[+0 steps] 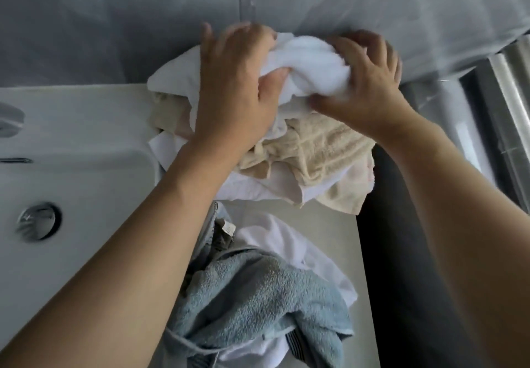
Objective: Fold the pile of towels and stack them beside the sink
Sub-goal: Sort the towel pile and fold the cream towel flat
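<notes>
**Both hands gripping a white towel atop the pile beside the sink**

The left hand (pixel 229 86) and the right hand (pixel 364 81) each close around opposite ends of a bunched white towel (pixel 309 61), thumbs pressed into the cloth and fingers curled over its far side. The towel is held at the far edge of the desk (pixel 324 224), close against the grey wall (pixel 114 23). Directly beneath it lies an unfolded pile of towels (pixel 312 161), cream and white, heaped along the far part of the desk and overhanging its right edge. Nearer the person, at the near edge of the desk, a second loose heap shows a blue towel (pixel 258 304) lying partly over another white one (pixel 289 241). The sink (pixel 71 144), white with a chrome drain (pixel 38 220), occupies the left side of the desk, its rim just beside both heaps. Both forearms are bare and extend forward over the nearer heap.
</notes>
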{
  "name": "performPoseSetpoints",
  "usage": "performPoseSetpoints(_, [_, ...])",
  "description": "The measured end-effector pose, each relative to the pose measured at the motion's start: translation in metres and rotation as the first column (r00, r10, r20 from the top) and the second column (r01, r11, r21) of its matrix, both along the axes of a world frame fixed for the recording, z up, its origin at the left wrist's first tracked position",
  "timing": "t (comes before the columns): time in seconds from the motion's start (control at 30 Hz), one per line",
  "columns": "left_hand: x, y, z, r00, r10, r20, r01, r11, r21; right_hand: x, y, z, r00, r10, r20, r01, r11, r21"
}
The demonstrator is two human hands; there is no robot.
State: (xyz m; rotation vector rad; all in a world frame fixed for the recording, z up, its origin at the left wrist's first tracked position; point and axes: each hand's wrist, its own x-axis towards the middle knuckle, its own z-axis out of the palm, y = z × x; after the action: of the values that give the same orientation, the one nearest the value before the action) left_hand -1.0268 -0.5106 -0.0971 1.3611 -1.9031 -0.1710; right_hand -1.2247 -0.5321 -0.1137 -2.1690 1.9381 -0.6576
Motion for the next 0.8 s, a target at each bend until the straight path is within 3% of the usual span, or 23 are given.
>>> performPoseSetpoints(0.07, [0.002, 0.008, 0.011, 0.940, -0.076, -0.332, 0.097, 0.994, 0.048, -0.003, 0.001, 0.003, 0.998, 0.036, 0.056, -0.031, 0.996, -0.079])
performPoseSetpoints(0.13, [0.004, 0.016, 0.019, 0.826, -0.044, -0.562, 0.160, 0.974, 0.159, 0.002, 0.007, 0.011, 0.962, -0.003, 0.272, 0.021, 0.998, -0.065])
performPoseSetpoints(0.17, [0.004, 0.025, 0.026, 0.729, 0.002, -0.685, 0.212, 0.950, 0.228, 0.006, 0.012, 0.019, 0.923, -0.028, 0.384, 0.044, 0.998, -0.033])
performPoseSetpoints(0.23, [0.008, 0.052, 0.046, 0.559, 0.096, -0.823, 0.297, 0.904, 0.307, 0.015, 0.034, 0.044, 0.844, -0.029, 0.535, 0.034, 0.999, 0.000])
performPoseSetpoints(0.27, [0.012, 0.067, 0.054, 0.543, 0.124, -0.830, 0.304, 0.893, 0.332, 0.019, 0.046, 0.056, 0.807, -0.016, 0.590, -0.002, 1.000, 0.030])
performPoseSetpoints(0.43, [0.045, 0.121, 0.072, 0.584, 0.110, -0.804, 0.321, 0.879, 0.353, 0.030, 0.112, 0.091, 0.668, 0.030, 0.744, -0.342, 0.900, 0.271])
performPoseSetpoints(0.5, [0.055, 0.140, 0.066, 0.625, 0.090, -0.775, 0.323, 0.874, 0.363, 0.029, 0.135, 0.091, 0.571, -0.061, 0.819, -0.443, 0.816, 0.370])
performPoseSetpoints(0.6, [0.067, 0.166, 0.044, 0.766, 0.083, -0.638, 0.246, 0.878, 0.410, 0.032, 0.165, 0.071, 0.470, -0.224, 0.854, -0.566, 0.666, 0.486])
performPoseSetpoints(0.7, [0.079, 0.192, 0.008, 0.860, 0.180, -0.478, 0.131, 0.827, 0.547, 0.039, 0.198, 0.031, 0.503, -0.479, 0.720, -0.525, 0.492, 0.694])
performPoseSetpoints(0.77, [0.082, 0.206, -0.027, 0.956, 0.210, -0.207, -0.009, 0.722, 0.691, 0.049, 0.224, 0.000, 0.633, -0.586, 0.506, -0.366, 0.349, 0.862])
performPoseSetpoints(0.8, [0.082, 0.215, -0.046, 0.987, 0.157, -0.019, -0.094, 0.683, 0.725, 0.056, 0.237, -0.018, 0.734, -0.542, 0.409, -0.252, 0.343, 0.905])
